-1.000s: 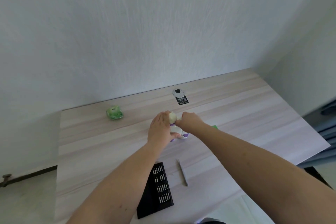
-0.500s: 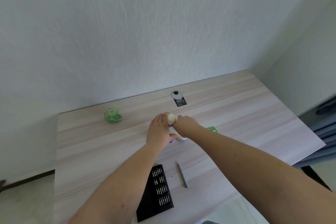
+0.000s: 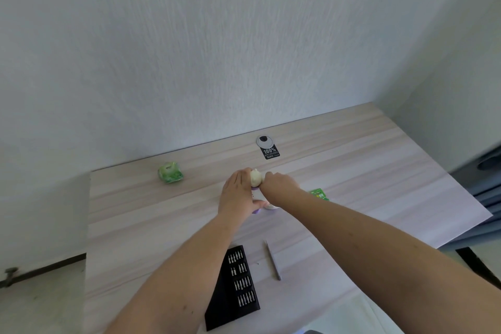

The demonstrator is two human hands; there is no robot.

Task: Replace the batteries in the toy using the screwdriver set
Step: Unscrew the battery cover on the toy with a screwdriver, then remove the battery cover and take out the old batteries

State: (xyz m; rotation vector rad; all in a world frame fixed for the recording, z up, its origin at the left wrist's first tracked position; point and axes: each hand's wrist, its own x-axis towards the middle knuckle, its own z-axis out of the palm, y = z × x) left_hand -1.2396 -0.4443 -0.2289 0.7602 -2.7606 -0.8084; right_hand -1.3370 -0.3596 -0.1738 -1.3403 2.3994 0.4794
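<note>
A small cream and purple toy (image 3: 256,177) stands on the wooden table (image 3: 379,171) near its middle. My left hand (image 3: 237,194) wraps its left side and my right hand (image 3: 279,187) grips its right side, so most of the toy is hidden. Nearer to me lies a black screwdriver bit case (image 3: 238,287), open, with rows of silver bits. To its right lies a thin grey screwdriver handle (image 3: 273,260). A green battery pack (image 3: 320,194) peeks out behind my right forearm.
A green crumpled packet (image 3: 170,172) sits at the back left. A round cable grommet (image 3: 264,140) with a black label (image 3: 271,152) is at the back edge by the wall. The table's right edge drops off beside dark furniture (image 3: 488,187).
Both hands stay on the toy in the same place. The view has shifted slightly; nothing on the table has moved.
</note>
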